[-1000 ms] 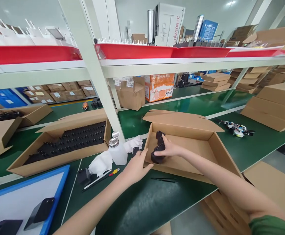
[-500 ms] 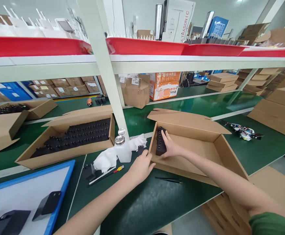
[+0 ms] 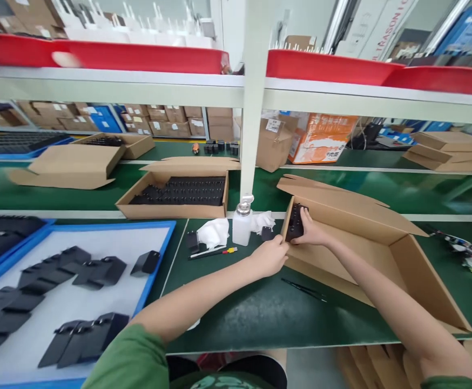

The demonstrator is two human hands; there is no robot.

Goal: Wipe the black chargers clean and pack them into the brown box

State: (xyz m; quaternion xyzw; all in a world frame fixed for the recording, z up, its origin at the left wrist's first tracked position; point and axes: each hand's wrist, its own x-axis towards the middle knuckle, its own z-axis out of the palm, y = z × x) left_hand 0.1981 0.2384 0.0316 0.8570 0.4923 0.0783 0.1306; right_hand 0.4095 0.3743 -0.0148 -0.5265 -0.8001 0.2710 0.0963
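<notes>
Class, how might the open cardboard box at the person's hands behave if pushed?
The box would probably slide rather than tip, being wide and low. Its raised flap may bend, being a thin sheet. It may be light for its size, with black pieces showing at only one end.

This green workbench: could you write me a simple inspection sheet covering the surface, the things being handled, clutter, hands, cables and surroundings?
Surface: green benchtop, shiny, with pale dividing lines.
Things handled: open carton with black parts at its left end; much of its floor bare.
Clutter: white bottle, crumpled white tissue, what look like black tweezers.
Hands: left hand at the carton's near-left corner; right hand against the black parts, grip unclear.
Cables: nothing certain; a thin black item with a yellow-and-red tip could be one.
Surroundings: second carton of black pieces, blue-rimmed tray, red trays on the shelf above.
</notes>
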